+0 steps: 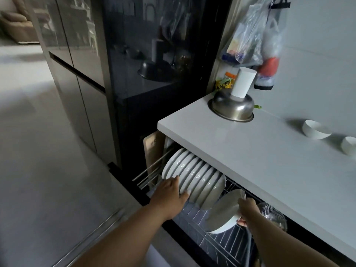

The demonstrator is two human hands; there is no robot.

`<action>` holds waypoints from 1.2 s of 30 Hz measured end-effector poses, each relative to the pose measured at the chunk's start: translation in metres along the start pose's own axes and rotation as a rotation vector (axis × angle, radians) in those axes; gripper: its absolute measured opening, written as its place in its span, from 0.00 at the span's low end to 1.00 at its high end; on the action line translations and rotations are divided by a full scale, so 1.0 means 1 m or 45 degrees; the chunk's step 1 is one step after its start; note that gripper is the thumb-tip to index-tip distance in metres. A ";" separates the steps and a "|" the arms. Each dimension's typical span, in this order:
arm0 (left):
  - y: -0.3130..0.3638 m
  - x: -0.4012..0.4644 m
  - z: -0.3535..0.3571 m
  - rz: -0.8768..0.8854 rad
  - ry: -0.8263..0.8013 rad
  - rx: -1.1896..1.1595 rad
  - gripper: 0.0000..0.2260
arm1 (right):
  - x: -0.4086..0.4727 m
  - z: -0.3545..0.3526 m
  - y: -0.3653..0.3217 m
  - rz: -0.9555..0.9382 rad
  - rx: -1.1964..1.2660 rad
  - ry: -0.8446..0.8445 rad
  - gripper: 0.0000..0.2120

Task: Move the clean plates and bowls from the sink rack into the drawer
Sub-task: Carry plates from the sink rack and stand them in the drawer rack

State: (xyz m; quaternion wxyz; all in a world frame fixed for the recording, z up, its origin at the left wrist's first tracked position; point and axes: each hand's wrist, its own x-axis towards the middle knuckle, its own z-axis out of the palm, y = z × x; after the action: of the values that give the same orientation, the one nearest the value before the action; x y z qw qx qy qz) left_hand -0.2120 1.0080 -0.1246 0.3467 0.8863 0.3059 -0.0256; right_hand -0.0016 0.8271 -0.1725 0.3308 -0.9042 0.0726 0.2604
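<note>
A pulled-out drawer with a wire rack point(223, 241) sits under the white counter. Several white plates point(194, 176) stand on edge in a row in the rack. My left hand point(170, 193) rests against the front rims of that row, fingers spread over the plates. My right hand point(248, 209) grips a white plate point(223, 212) by its rim, holding it tilted just right of the row, above the wire rack. Two small white bowls point(316, 130) point(349, 145) sit on the counter at the far right.
The white counter point(250, 151) overhangs the drawer. An upturned steel bowl point(231, 108) with a white cylinder behind it stands at its back corner. Plastic bags point(256, 39) hang on the wall. A dark glass cabinet point(154, 74) stands left of the drawer. A glass item point(273, 214) lies in the rack.
</note>
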 end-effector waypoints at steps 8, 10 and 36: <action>-0.007 0.039 0.020 0.108 -0.010 0.275 0.33 | 0.022 0.015 -0.007 -0.134 -0.098 -0.034 0.24; -0.012 0.046 0.026 0.116 -0.014 0.324 0.33 | 0.027 0.021 -0.011 -0.163 -0.137 -0.017 0.24; -0.033 0.081 0.044 0.173 -0.002 0.426 0.33 | 0.062 0.059 -0.038 -0.359 -0.499 0.038 0.24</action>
State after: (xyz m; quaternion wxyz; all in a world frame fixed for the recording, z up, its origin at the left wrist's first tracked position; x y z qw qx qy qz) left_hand -0.1572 1.0420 -0.1987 0.1957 0.9502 0.2364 -0.0533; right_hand 0.0384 0.8962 -0.2213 0.1808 -0.9560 -0.1016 0.2073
